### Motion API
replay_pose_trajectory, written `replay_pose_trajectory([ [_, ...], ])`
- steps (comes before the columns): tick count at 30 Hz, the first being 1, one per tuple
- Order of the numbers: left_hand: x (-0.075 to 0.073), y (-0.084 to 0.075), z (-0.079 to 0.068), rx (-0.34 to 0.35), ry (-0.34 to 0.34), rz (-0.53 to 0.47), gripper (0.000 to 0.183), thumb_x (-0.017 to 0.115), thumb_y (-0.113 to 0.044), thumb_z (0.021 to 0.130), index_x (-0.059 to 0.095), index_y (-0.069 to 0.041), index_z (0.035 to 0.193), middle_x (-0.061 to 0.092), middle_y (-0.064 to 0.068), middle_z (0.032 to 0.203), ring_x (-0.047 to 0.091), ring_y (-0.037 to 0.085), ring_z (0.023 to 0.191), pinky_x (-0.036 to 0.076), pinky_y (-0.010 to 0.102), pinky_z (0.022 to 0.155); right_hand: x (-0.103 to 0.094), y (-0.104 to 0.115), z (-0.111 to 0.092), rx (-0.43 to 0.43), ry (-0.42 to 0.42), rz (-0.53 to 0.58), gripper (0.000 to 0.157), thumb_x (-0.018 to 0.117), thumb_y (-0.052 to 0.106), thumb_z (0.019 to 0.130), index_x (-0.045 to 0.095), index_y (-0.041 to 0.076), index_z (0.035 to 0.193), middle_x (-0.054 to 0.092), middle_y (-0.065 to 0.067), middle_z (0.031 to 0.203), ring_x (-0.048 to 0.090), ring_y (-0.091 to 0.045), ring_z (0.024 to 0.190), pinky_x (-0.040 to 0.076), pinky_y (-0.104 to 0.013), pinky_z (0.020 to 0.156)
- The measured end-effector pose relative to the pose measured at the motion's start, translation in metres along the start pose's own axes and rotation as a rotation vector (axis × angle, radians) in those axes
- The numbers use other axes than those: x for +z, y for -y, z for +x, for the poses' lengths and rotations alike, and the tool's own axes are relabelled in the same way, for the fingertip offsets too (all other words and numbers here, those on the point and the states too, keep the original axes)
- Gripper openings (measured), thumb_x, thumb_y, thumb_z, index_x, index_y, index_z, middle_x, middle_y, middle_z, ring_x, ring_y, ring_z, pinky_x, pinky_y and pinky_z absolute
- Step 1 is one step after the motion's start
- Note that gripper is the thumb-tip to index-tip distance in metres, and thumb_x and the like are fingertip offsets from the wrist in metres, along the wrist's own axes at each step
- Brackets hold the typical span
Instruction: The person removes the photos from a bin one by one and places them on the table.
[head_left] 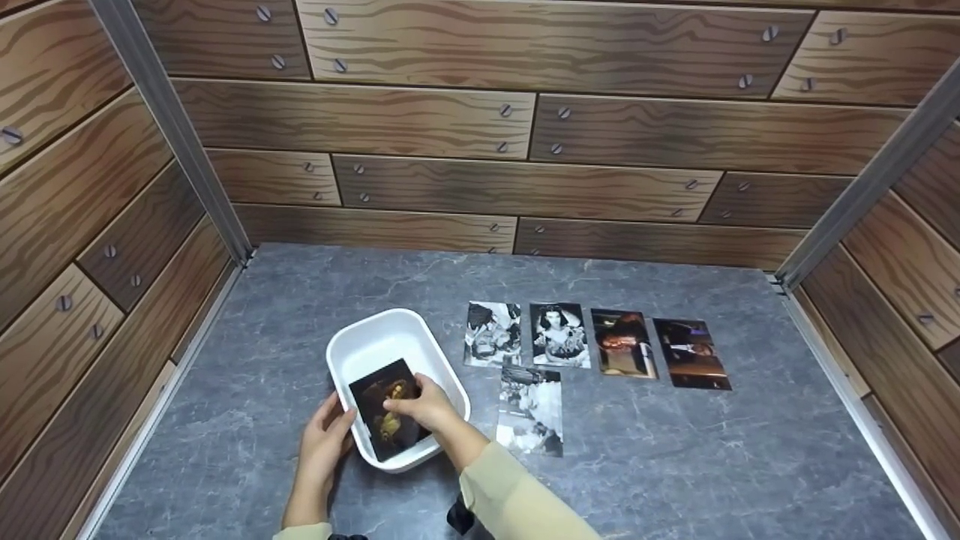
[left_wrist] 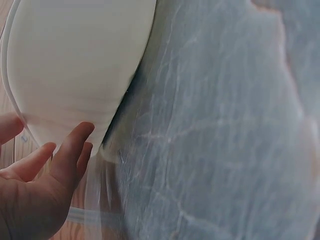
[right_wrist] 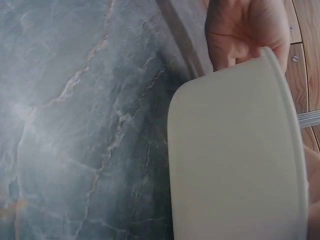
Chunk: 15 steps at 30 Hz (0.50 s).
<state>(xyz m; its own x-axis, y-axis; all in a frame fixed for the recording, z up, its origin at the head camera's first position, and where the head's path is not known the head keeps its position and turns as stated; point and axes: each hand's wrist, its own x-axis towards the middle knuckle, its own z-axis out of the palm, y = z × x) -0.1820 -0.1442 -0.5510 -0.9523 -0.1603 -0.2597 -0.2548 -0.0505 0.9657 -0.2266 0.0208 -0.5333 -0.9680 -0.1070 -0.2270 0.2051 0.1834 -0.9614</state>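
Note:
A white plastic tub (head_left: 386, 334) with rounded corners stands at the left of the grey marbled surface. My left hand (head_left: 322, 442) holds its near left side, thumb at the rim and fingers along the outer wall; the left wrist view shows that hand (left_wrist: 45, 185) against the pale wall. Inside the tub is a dark photo card (head_left: 379, 431) with a golden figure. My right hand (head_left: 435, 412) reaches over the right rim and pinches this card, its thumb on the face. Whether other cards lie beneath cannot be seen.
Right of the tub lie a black-and-white photo (head_left: 492, 334), a portrait photo (head_left: 560, 335), a reddish photo (head_left: 622, 343) and a dark brown photo (head_left: 691, 354) in a row. Another grey photo (head_left: 529, 411) lies below them. Wood-patterned walls (head_left: 525, 120) enclose the surface.

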Motion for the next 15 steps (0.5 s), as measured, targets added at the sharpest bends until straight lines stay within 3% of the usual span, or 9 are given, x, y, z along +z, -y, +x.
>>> replay_pose_trajectory([
  [6, -0.0005, -0.0007, -0.0016, 0.001, 0.000, -0.015, 0.060, 0.049, -0.015, 0.100, 0.023, 0.002, 0.151, 0.027, 0.028, 0.154, 0.037, 0.038, 0.136, 0.051, 0.026, 0.088, -0.0001, -0.0015, 0.0013, 0.042, -0.065, -0.070, 0.073, 0.075, 0.004, 0.073, 0.042, -0.013, 0.136, 0.057, -0.029, 0.127, 0.058, -0.031, 0.108, 0.044, -0.043, 0.103],
  [11, -0.0003, -0.0007, -0.0007, 0.006, 0.003, -0.025, 0.060, 0.050, -0.014, 0.100, 0.023, 0.003, 0.151, 0.027, 0.029, 0.153, 0.039, 0.036, 0.135, 0.051, 0.026, 0.090, 0.0009, -0.0014, 0.0025, 0.032, -0.036, -0.005, 0.073, 0.072, -0.001, 0.071, 0.040, -0.016, 0.136, 0.052, -0.032, 0.130, 0.054, -0.038, 0.118, 0.043, -0.046, 0.105],
  [15, 0.0005, -0.0001, 0.0000, -0.002, 0.000, -0.005, 0.061, 0.050, -0.016, 0.100, 0.022, 0.003, 0.151, 0.027, 0.031, 0.153, 0.038, 0.039, 0.136, 0.052, 0.029, 0.091, 0.0012, -0.0018, 0.0032, 0.016, -0.050, 0.016, 0.070, 0.071, -0.005, 0.069, 0.044, -0.015, 0.133, 0.056, -0.031, 0.125, 0.055, -0.038, 0.115, 0.046, -0.044, 0.102],
])
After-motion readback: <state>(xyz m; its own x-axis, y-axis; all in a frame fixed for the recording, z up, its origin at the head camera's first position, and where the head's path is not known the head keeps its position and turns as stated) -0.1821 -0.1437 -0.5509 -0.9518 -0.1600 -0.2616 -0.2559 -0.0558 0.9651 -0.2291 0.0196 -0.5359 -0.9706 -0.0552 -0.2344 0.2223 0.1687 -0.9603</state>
